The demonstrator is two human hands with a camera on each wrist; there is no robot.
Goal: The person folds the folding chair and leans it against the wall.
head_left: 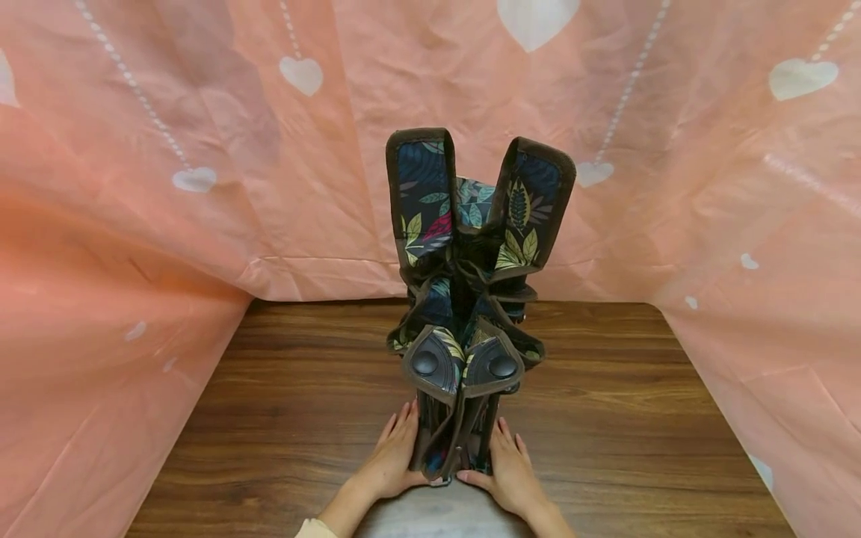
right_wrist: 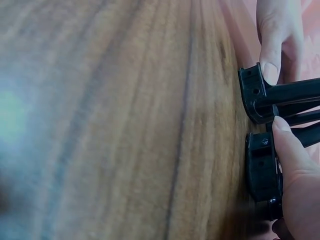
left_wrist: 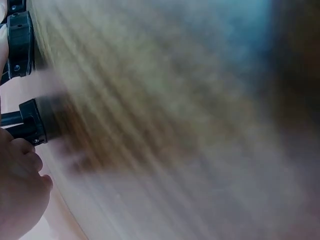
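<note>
A dark floral fabric bag with brown edging stands upright, folded narrow, on a black tubular frame. Two long flaps spread apart at its far end, and two pointed tabs with black round snaps face me. Low on its left side my left hand holds the frame, thumb across the front. Opposite it, my right hand grips the right side with its thumb also in front. Both thumbs touch the frame near its black plastic feet in the right wrist view. The bag's inside is mostly hidden.
Under the bag is a brown wood-grain table. Pink cloth with white hearts hangs behind it and along both sides. Much of the left wrist view is blurred.
</note>
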